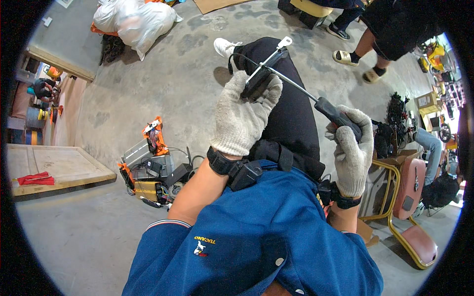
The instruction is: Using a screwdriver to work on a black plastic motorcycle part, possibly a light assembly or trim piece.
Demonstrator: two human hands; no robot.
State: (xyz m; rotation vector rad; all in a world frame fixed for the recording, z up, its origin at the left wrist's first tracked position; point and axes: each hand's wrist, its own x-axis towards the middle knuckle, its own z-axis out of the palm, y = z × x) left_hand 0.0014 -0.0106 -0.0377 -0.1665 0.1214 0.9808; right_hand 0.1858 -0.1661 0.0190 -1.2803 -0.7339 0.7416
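My gloved left hand [247, 108] grips a narrow black part [261, 79] with a silver metal strip and a tab at its upper end, raised above my bent leg. A thin black cable loops from it to the left. My gloved right hand [350, 143] is closed round the black handle of a screwdriver [330, 111]; its long shaft reaches up-left to the part, its tip at or near the silver strip.
Electronic boxes, cables and orange items [153, 167] lie left on the concrete floor. A wooden board [69, 163] holds red fabric. White sacks [133, 24] sit at the top left. Other people's feet [348, 57] are upper right, a pink folding chair [410, 192] right.
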